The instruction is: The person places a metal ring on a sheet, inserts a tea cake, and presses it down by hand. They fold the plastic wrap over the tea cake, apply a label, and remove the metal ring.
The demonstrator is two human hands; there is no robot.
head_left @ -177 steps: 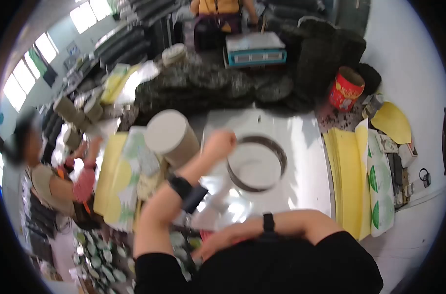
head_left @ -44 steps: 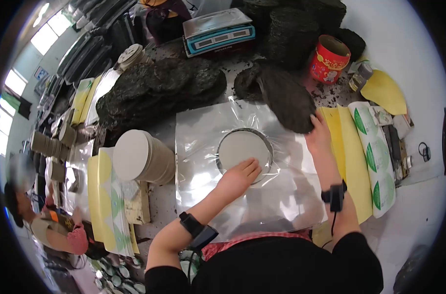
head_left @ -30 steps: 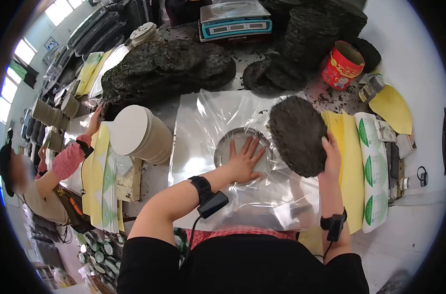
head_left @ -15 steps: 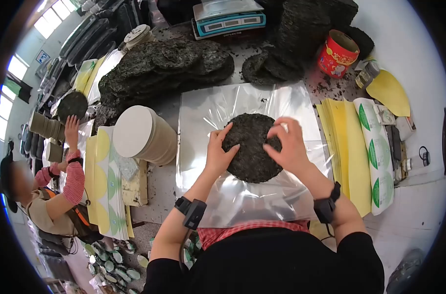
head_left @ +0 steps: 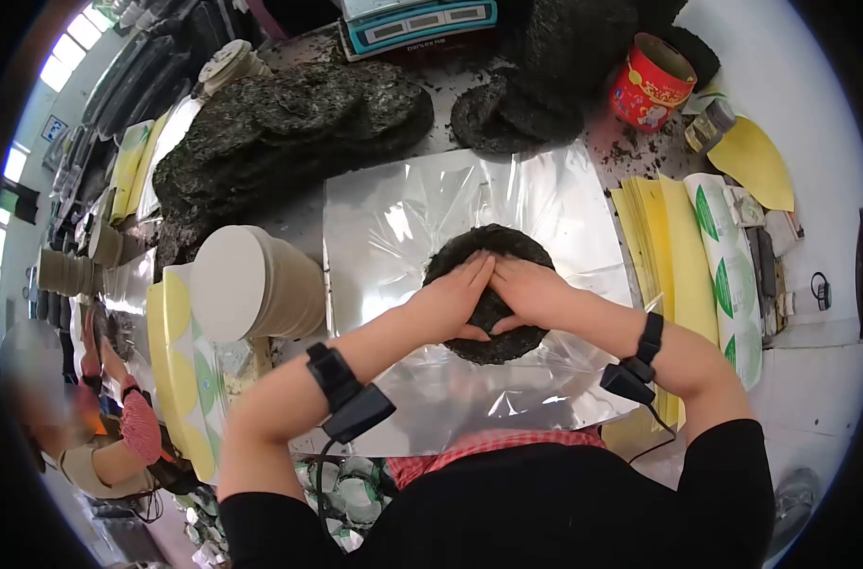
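Observation:
A round, dark dried seaweed cake [head_left: 496, 351] lies on a clear plastic sheet [head_left: 374, 204] in front of me. My left hand [head_left: 458, 299] rests flat on top of it, fingers stretched out and pointing away from me. My right hand [head_left: 534, 294] lies flat on it from the other side. The fingertips of both hands meet near the cake's middle, with the thumbs spread towards each other lower down. Nothing is gripped in either hand. Much of the cake's surface is hidden beneath my hands, while its rim shows around them.
Left of the sheet stands a stack of pale round discs [head_left: 225, 284]. Behind lie a large seaweed pile [head_left: 289, 133], a blue scale [head_left: 422, 28] and smaller seaweed cakes [head_left: 507, 114]. A red can [head_left: 651, 85] and yellow sheets [head_left: 644, 228] are at right. A co-worker [head_left: 118, 427] works at far left.
My hands have moved from the cake's left and right edges onto its top, fingers now flat and meeting. The view has shifted slightly. The co-worker's hands have come lower and nearer their body.

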